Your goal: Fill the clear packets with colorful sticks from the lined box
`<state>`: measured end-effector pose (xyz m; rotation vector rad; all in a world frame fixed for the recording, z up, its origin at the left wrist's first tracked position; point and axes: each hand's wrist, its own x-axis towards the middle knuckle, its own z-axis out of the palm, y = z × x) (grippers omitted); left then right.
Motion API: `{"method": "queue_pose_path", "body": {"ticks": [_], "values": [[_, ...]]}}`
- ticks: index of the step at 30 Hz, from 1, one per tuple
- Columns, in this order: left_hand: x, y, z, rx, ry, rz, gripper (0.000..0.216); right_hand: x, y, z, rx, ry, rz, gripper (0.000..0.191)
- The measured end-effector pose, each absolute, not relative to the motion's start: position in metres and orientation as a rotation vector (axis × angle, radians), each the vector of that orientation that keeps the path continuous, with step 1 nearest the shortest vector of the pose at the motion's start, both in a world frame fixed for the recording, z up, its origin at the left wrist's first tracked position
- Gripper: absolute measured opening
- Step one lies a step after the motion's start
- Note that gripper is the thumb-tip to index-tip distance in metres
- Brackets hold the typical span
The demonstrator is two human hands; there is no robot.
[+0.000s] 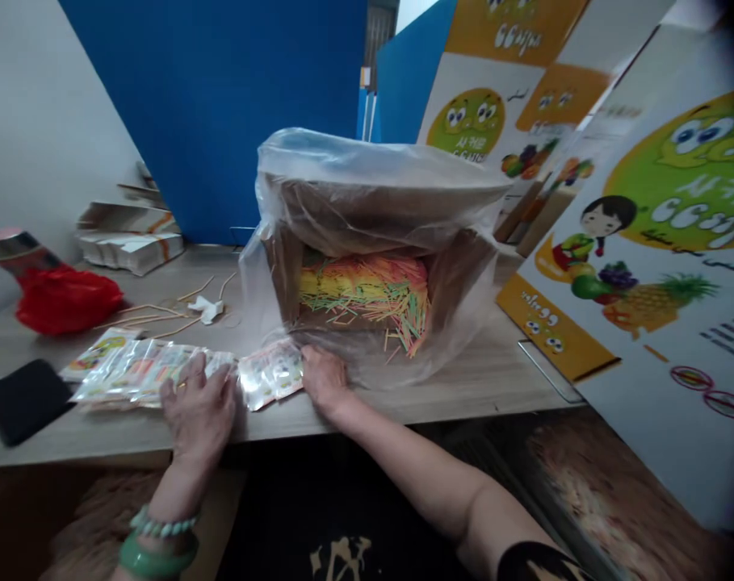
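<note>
A row of clear plastic packets with printed fronts [142, 367] lies overlapped along the front left of the table. My left hand [200, 403], with a green bangle and a beaded bracelet on its wrist, rests on the row's right end, fingers apart and slightly bent. A few shiny packets [271, 373] lie just to its right. My right hand [325, 377] has its fingers closed at their right edge; its fingertips are partly hidden. Behind it, a cardboard box lined with a clear plastic bag [379, 206] lies open towards me, holding thin coloured sticks [367, 286].
A dark flat pad [26, 402] and a red plastic bag [67, 298] are at the left, near loose strings [152, 311] and stacked flattened cartons [130, 238]. Big printed cartons [651, 226] stand at the right. A blue panel [233, 105] rises behind.
</note>
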<state>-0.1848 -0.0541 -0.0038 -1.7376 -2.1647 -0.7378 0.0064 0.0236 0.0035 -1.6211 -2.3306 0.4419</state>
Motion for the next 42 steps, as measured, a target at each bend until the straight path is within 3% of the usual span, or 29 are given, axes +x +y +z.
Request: {"method": "queue_pose_path", "body": {"ticks": [6,10,14,16,21,25,38,42], "values": [[-0.135,-0.05,0.01,-1.784,-2.349,-1.491,0.039,0.025,0.02,0.007,-1.506,-2.216,0.404,0.026],[-0.101,-0.034,0.023,-1.689,-2.649,-2.026,0.063,0.043,0.02,0.013,-1.239,-2.001,0.751,0.025],[-0.072,-0.019,0.027,-1.753,-2.607,-2.602,0.041,0.076,0.023,0.023,-1.037,-1.972,1.075,0.025],[-0.06,-0.017,0.023,-1.826,-2.534,-2.536,0.027,0.105,0.029,0.031,-1.255,-2.012,0.918,0.022],[-0.022,-0.024,0.003,-2.679,-1.942,-1.653,0.021,0.174,0.055,0.047,-2.234,-1.889,0.236,0.032],[0.005,-0.021,-0.017,-3.004,-1.548,-1.211,0.017,0.182,0.072,0.041,-2.421,-1.903,0.166,0.04],[0.005,-0.003,-0.043,-3.098,-1.553,-1.357,0.028,0.164,0.105,0.019,-2.485,-1.969,0.148,0.033],[0.005,-0.004,-0.043,-3.084,-1.53,-1.352,0.028,0.17,0.111,0.019,-2.546,-1.834,0.132,0.042]]}}
